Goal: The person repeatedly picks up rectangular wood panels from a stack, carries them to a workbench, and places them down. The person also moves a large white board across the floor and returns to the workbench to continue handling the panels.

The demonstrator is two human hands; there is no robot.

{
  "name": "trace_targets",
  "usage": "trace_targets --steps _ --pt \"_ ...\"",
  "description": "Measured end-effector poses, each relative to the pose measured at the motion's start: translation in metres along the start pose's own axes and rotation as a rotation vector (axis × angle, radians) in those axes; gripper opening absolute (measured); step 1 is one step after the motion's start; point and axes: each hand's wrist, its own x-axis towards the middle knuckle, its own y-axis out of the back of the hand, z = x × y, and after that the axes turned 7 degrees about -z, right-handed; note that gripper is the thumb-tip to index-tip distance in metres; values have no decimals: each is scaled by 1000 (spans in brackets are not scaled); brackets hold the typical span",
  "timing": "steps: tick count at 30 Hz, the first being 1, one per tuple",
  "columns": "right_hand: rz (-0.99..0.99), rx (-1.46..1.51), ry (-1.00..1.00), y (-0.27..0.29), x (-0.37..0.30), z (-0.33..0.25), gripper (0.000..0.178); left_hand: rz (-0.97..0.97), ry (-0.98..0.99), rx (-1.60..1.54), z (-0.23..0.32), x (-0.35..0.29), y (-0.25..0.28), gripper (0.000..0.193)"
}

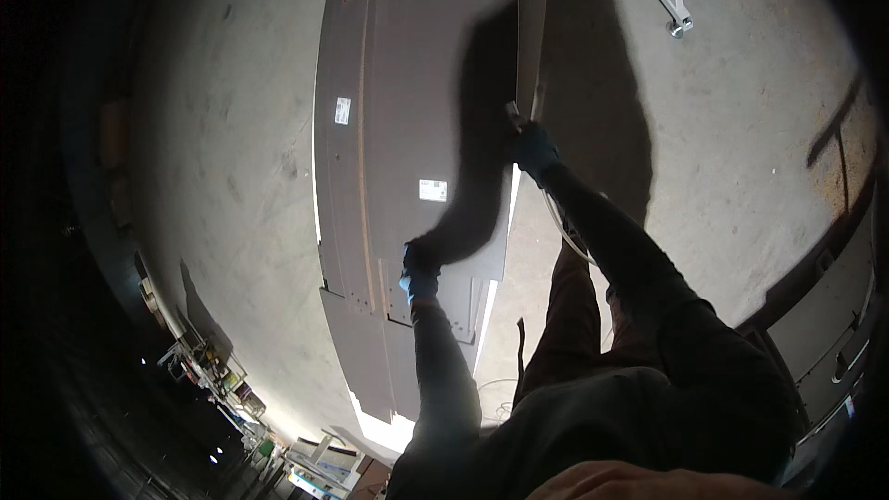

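A long stack of dark brown-grey flat panels [407, 83] lies in front of me, with white labels [432, 190] on it. My left hand [419, 276], in a blue glove, rests on the near part of the stack beside a lengthwise seam. Its fingers are partly in shadow but appear laid out on the surface, holding nothing. At the stack's right edge my right hand [534, 152], in a dark glove, is closed round a small hand tool [513, 112] whose kind I cannot make out. A pale hose or cable [560, 222] trails back from that hand past my legs.
Around the stack is a grey concrete floor [250, 111]. A white metal frame on casters [674, 26] stands at the far right. Shelving or equipment [218, 375] shows at the lower left, and a large pale panelled object [829, 343] at the lower right.
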Motion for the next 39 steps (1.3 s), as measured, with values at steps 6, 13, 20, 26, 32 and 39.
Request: trace_targets --steps 6,13,20,26,32,39 --pt "-83 164 3 -11 10 3 43 7 -249 -770 26 3 -35 42" --pt "-266 373 -135 22 -40 51 24 -111 -417 -156 103 -23 -137 53" --pt "163 270 -181 269 -298 221 20 94 -981 648 156 -122 -293 64" --pt "745 673 -452 400 -615 420 27 148 -1591 1284 137 -343 -507 74" --pt "1268 1166 -526 467 -927 556 31 -1492 -611 604 -37 -708 -800 73" --pt "1572 941 -749 496 -1147 602 41 -1975 -216 791 -271 -1075 -968 84"
